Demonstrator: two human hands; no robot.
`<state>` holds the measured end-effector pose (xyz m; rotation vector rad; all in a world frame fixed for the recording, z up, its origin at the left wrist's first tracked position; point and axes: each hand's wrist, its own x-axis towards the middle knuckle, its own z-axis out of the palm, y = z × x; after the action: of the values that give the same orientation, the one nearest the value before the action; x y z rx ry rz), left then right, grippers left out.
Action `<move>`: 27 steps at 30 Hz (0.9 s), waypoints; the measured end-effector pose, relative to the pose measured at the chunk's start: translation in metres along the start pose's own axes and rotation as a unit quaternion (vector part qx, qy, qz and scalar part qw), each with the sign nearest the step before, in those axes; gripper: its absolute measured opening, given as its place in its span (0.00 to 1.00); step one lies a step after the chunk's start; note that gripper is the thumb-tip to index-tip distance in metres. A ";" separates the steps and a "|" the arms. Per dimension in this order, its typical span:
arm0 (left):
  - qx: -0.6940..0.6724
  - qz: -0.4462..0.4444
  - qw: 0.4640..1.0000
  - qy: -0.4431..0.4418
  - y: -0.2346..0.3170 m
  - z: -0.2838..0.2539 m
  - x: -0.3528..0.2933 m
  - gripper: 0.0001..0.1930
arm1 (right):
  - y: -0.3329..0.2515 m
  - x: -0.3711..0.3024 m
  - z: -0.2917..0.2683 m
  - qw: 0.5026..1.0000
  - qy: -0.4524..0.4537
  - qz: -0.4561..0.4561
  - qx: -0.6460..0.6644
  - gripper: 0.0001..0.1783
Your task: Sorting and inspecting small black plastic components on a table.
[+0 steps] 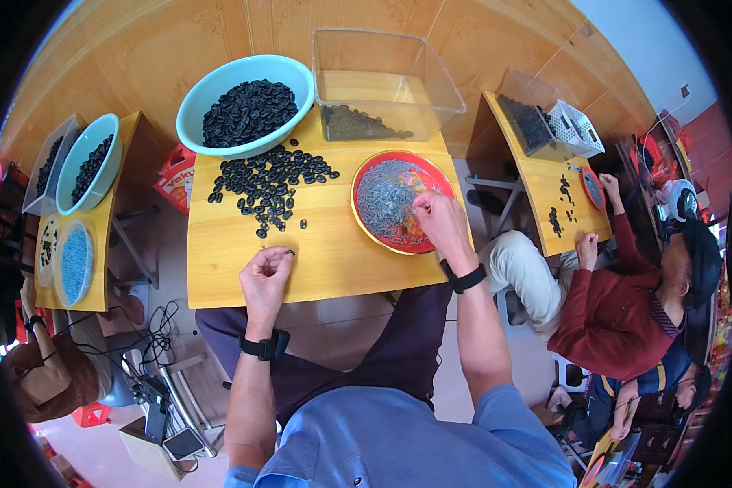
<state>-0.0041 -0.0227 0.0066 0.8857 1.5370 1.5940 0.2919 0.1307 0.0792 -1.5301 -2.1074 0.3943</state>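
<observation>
My left hand is closed at the table's near edge, pinching a small black oval piece between thumb and fingertips. Loose black oval pieces are spread over the table just beyond it. My right hand is over the right side of a round red tray. Its fingers are pinched together, and what is between them, if anything, is too small to make out. Thin grey pin-like pieces fill much of the tray, with its patterned bottom showing through on the right.
A pale turquoise basin heaped with black pieces and a clear plastic bin stand at the back of the yellow table. Other people work at side tables; one in a dark red top sits at right. Cables hang at left.
</observation>
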 end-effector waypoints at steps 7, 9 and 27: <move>0.014 0.010 1.000 -0.011 0.001 0.000 -0.002 0.07 | 0.002 0.000 -0.003 0.990 -0.128 -0.024 -0.061 0.07; 0.020 0.013 1.000 -0.014 0.003 0.001 -0.002 0.07 | 0.001 0.000 -0.003 0.988 -0.130 -0.035 -0.073 0.07; -0.011 0.005 1.000 -0.019 0.001 -0.002 0.000 0.09 | -0.051 -0.023 -0.010 0.990 -0.041 0.006 0.136 0.03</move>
<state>-0.0062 -0.0233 0.0073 0.9074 1.4877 1.5903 0.2627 0.0921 0.1081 -1.3885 -2.0084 0.7298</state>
